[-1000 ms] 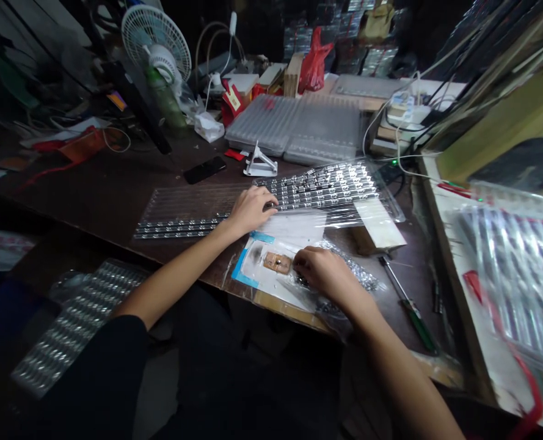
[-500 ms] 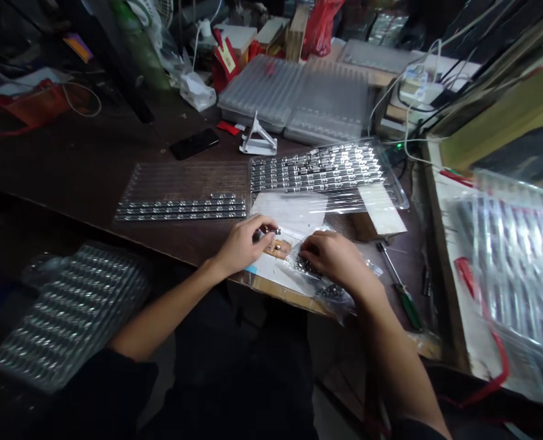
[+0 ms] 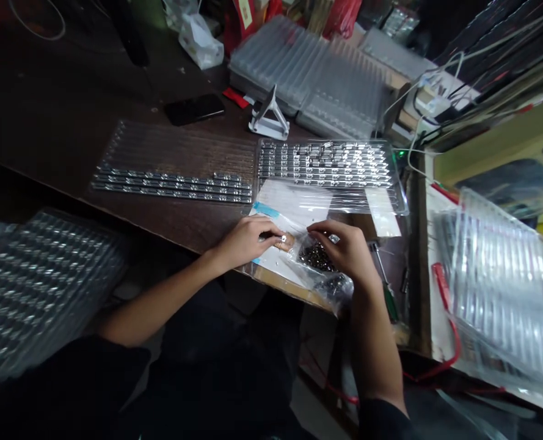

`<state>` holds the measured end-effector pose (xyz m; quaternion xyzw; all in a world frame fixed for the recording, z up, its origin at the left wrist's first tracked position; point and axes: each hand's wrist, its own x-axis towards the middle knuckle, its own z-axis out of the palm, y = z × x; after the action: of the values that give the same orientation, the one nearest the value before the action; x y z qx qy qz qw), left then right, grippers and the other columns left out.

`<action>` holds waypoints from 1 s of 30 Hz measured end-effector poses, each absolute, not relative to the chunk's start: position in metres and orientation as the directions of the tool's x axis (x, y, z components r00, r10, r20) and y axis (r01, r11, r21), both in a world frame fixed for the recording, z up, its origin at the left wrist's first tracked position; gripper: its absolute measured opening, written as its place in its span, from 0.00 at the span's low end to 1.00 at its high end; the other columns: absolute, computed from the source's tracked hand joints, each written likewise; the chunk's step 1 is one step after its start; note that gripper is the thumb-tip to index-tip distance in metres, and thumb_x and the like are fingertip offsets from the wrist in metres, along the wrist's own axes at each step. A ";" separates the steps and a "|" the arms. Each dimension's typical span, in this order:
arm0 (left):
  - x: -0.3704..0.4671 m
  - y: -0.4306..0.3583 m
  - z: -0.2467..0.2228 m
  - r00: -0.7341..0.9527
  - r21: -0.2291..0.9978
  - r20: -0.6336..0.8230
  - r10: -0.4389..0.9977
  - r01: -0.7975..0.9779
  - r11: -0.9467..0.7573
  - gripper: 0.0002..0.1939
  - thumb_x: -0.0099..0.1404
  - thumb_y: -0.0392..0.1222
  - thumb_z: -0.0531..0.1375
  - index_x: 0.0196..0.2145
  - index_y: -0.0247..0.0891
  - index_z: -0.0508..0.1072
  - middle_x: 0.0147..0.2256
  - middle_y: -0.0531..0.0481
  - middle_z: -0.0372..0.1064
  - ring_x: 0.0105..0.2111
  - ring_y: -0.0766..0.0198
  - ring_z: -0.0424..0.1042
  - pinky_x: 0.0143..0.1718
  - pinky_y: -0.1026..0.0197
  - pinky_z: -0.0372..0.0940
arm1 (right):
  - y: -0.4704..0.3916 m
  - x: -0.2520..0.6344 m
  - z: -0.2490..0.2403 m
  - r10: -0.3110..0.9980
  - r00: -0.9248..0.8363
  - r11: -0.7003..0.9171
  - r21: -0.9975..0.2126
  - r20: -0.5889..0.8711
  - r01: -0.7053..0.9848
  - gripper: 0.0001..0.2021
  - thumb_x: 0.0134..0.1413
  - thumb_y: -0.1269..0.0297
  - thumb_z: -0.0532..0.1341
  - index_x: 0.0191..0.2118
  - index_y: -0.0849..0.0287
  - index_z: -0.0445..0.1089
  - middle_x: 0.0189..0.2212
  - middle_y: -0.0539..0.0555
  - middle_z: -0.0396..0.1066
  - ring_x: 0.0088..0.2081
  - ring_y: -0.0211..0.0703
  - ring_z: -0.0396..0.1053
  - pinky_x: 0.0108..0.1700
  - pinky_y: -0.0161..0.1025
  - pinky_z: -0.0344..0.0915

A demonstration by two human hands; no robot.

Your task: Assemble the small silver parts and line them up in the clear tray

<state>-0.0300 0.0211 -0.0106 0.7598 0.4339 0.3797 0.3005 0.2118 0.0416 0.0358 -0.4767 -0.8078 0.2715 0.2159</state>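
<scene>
Dark brown worktop [image 3: 46,128] spreads under the person's arms in a dim, crowded corner. At its lower left, below the edge, sits a tall stack of filled clear plastic trays [image 3: 83,305]; toward the back lie ribbed translucent plastic cases [image 3: 280,61]. Across the middle, a clear grooved left tray [image 3: 170,143] carries rows of shiny metal parts along its near side, and beside it a similar right tray [image 3: 353,197] carries more, some lying out of line. Nearer the person, a white paper sheet [image 3: 298,217] bears a thin clear plastic bag [image 3: 339,287] sagging at the table's front edge, where a tug from the right wrist could drag it over and spill its contents. Above the bag arches the right hand [image 3: 347,244], fingertips drawn narrowly together; whether they grip anything cannot be told. Opposite, the left hand [image 3: 248,240] pinches something between thumb and forefinger. Just beneath that pinch lies a small flat brown block [image 3: 287,245], and inside the bag are heaped tiny dark metal parts [image 3: 316,255]. Smallest is the pinched item, a small silvery metal piece [image 3: 283,239], at the block, though contact between them is unclear. So slight a piece could slip from a loose or off-centre pinch and become lost among the heap.
</scene>
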 end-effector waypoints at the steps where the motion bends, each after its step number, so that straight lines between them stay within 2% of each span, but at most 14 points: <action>1: -0.030 0.020 -0.011 0.331 0.771 0.326 0.885 0.448 -0.452 0.05 0.62 0.32 0.66 0.35 0.40 0.80 0.36 0.50 0.80 0.38 0.60 0.76 0.43 0.58 0.68 | 0.042 0.210 0.035 0.890 -0.449 0.389 -0.645 0.080 0.657 0.08 0.63 0.62 0.59 0.38 0.57 0.76 0.36 0.55 0.79 0.38 0.45 0.75 0.44 0.42 0.69; 5: -0.029 0.017 -0.013 0.323 0.726 0.332 0.886 0.512 -0.459 0.03 0.63 0.36 0.66 0.35 0.42 0.81 0.36 0.50 0.80 0.40 0.58 0.75 0.45 0.55 0.67 | 0.042 0.202 0.031 0.883 -0.463 0.396 -0.641 0.071 0.657 0.09 0.63 0.60 0.59 0.39 0.56 0.76 0.36 0.56 0.78 0.39 0.47 0.75 0.44 0.43 0.70; 9: -0.029 0.016 -0.011 0.306 0.742 0.307 0.901 0.515 -0.428 0.03 0.63 0.37 0.66 0.35 0.42 0.80 0.36 0.51 0.80 0.41 0.58 0.75 0.46 0.55 0.66 | 0.038 0.191 0.026 0.874 -0.482 0.419 -0.606 0.066 0.676 0.10 0.62 0.65 0.57 0.40 0.57 0.77 0.38 0.56 0.79 0.40 0.46 0.76 0.44 0.42 0.70; 13: -0.033 0.016 -0.007 0.145 0.808 0.341 0.929 0.460 -0.369 0.03 0.65 0.35 0.64 0.34 0.40 0.78 0.36 0.51 0.79 0.39 0.60 0.75 0.45 0.57 0.66 | 0.034 0.180 0.022 0.842 -0.536 0.455 -0.606 0.057 0.652 0.10 0.63 0.69 0.56 0.41 0.57 0.76 0.38 0.56 0.78 0.40 0.44 0.75 0.45 0.39 0.69; 15: -0.036 0.014 -0.006 0.091 0.788 0.342 0.935 0.515 -0.338 0.03 0.66 0.35 0.62 0.35 0.39 0.77 0.37 0.50 0.79 0.41 0.59 0.74 0.46 0.57 0.65 | 0.031 0.176 0.020 0.804 -0.589 0.505 -0.610 0.077 0.610 0.11 0.64 0.69 0.56 0.43 0.59 0.76 0.38 0.56 0.77 0.40 0.43 0.74 0.44 0.38 0.69; 17: -0.038 0.010 -0.005 0.108 0.728 0.312 0.944 0.611 -0.311 0.02 0.66 0.36 0.63 0.35 0.40 0.77 0.38 0.51 0.78 0.42 0.58 0.73 0.46 0.55 0.64 | 0.027 0.172 0.017 0.768 -0.633 0.570 -0.557 0.101 0.604 0.11 0.66 0.68 0.55 0.44 0.60 0.76 0.39 0.58 0.76 0.40 0.44 0.73 0.44 0.38 0.68; 19: -0.040 0.007 -0.005 0.154 0.666 0.271 0.950 0.682 -0.300 0.02 0.66 0.37 0.63 0.36 0.41 0.77 0.39 0.51 0.78 0.43 0.57 0.72 0.45 0.55 0.63 | 0.022 0.169 0.016 0.751 -0.652 0.621 -0.449 0.105 0.642 0.12 0.67 0.69 0.54 0.45 0.60 0.76 0.39 0.59 0.75 0.41 0.46 0.71 0.44 0.40 0.67; 22: -0.043 0.004 -0.007 0.208 0.631 0.236 0.949 0.710 -0.312 0.05 0.64 0.37 0.66 0.39 0.42 0.76 0.41 0.52 0.78 0.44 0.56 0.72 0.45 0.55 0.62 | 0.017 0.164 0.016 0.743 -0.666 0.644 -0.328 0.056 0.691 0.13 0.68 0.71 0.53 0.45 0.59 0.77 0.38 0.59 0.75 0.41 0.48 0.70 0.43 0.41 0.66; 24: -0.043 0.005 -0.006 0.201 0.632 0.235 0.951 0.712 -0.307 0.05 0.64 0.38 0.66 0.39 0.42 0.76 0.41 0.51 0.78 0.44 0.56 0.72 0.44 0.55 0.63 | 0.018 0.166 0.018 0.742 -0.670 0.638 -0.346 0.034 0.688 0.14 0.68 0.70 0.54 0.48 0.58 0.76 0.38 0.58 0.75 0.40 0.47 0.71 0.42 0.40 0.66; 27: -0.035 0.008 -0.003 0.153 0.672 0.272 0.950 0.676 -0.301 0.04 0.65 0.40 0.65 0.38 0.41 0.75 0.39 0.51 0.78 0.42 0.57 0.73 0.44 0.55 0.63 | 0.023 0.178 0.025 0.785 -0.616 0.570 -0.459 0.059 0.682 0.14 0.67 0.68 0.55 0.53 0.58 0.74 0.41 0.58 0.76 0.40 0.45 0.72 0.41 0.39 0.66; 30: -0.018 0.010 0.000 0.164 0.733 0.317 0.934 0.583 -0.351 0.04 0.65 0.41 0.66 0.37 0.41 0.76 0.37 0.51 0.78 0.39 0.59 0.74 0.43 0.56 0.64 | 0.029 0.197 0.034 0.836 -0.548 0.476 -0.521 0.019 0.709 0.10 0.64 0.64 0.59 0.46 0.57 0.76 0.40 0.56 0.77 0.38 0.44 0.74 0.40 0.38 0.67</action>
<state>-0.0181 0.0101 -0.0004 0.7274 0.5216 0.3823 0.2295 0.1971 0.0288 0.0337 -0.4555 -0.8481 0.2336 0.1368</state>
